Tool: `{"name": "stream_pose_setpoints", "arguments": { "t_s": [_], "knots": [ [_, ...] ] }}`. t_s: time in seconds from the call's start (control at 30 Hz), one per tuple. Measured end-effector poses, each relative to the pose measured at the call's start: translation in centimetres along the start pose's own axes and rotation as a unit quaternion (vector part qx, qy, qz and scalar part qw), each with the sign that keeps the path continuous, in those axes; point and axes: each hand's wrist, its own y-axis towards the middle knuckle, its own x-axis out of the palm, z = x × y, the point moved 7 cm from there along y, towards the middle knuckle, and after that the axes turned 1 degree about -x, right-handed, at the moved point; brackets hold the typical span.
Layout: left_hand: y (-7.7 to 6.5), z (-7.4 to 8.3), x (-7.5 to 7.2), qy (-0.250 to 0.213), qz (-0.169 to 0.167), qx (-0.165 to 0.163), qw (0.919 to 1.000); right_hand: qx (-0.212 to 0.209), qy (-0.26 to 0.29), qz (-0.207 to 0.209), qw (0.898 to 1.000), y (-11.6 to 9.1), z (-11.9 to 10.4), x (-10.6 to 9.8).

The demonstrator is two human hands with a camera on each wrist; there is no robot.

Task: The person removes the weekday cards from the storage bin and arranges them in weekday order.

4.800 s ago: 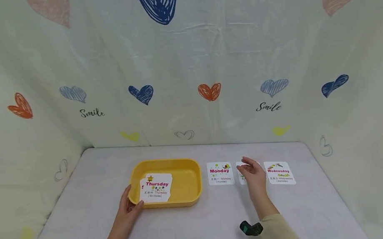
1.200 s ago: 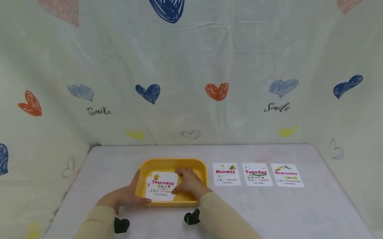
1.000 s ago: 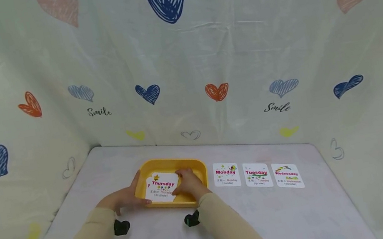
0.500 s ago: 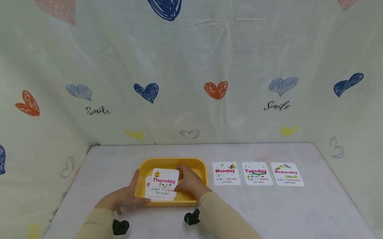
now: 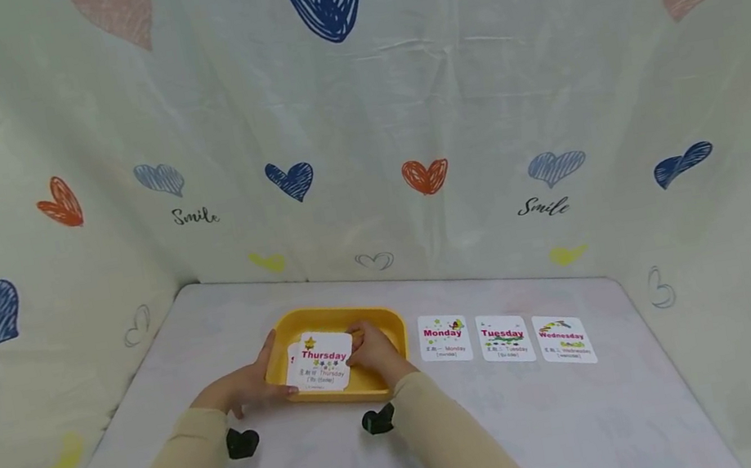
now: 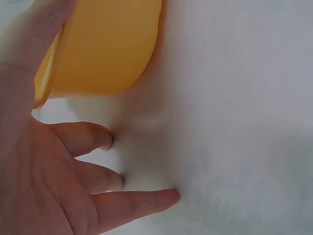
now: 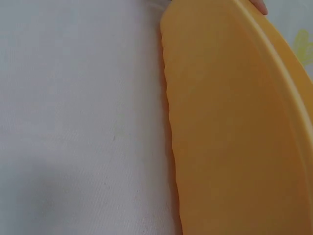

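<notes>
A yellow tray [image 5: 330, 318] lies on the table in the head view, holding white weekday cards. My left hand [image 5: 249, 385] grips its left end, thumb on the near rim; in the left wrist view the lower fingers [image 6: 129, 208] spread down by the tablecloth. With my right hand [image 5: 375, 356] I pinch the right edge of the Thursday card [image 5: 322, 359], which overlaps another card [image 5: 292, 356] showing a red letter at its left. The right wrist view has only the tray's outer wall [image 7: 234, 127] and a fingertip at the top; my right hand is outside it.
Right of the tray, the Monday card [image 5: 444, 338], Tuesday card [image 5: 506, 339] and Wednesday card [image 5: 564, 339] lie face up in a row. A heart-printed curtain [image 5: 459, 112] rises behind the table and along both sides.
My right hand has gone from the Tuesday card left into the tray and taken hold of the Thursday card. That card has shifted slightly up and right over the one beneath. My left hand stays at the tray.
</notes>
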Motion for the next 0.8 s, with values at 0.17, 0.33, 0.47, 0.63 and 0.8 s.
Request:
{"name": "stream_pose_setpoints", "arguments": {
  "t_s": [0.17, 0.33, 0.47, 0.63, 0.8],
  "knots": [
    [-0.4, 0.2, -0.1, -0.005, 0.003, 0.0, 1.0, 0.003, 0.02, 0.011, 1.0, 0.0, 0.0, -0.1],
    [-0.6, 0.2, 0.0, -0.016, 0.003, -0.002, 0.9999, -0.007, 0.045, 0.007, 0.999, -0.2, -0.5, -0.1],
    [-0.6, 0.0, 0.1, -0.023, 0.002, -0.002, 0.9997, -0.016, 0.058, -0.012, 0.998, -0.7, -1.2, -0.1],
    [-0.5, -0.1, 0.1, -0.027, -0.003, -0.003, 0.9996, -0.025, 0.062, -0.028, 0.997, -1.4, -1.8, -0.4],
    [-0.3, -0.1, 0.2, -0.027, -0.006, -0.002, 0.9996, -0.034, 0.065, -0.01, 0.997, -1.9, -2.6, -1.8]
  ]
}}
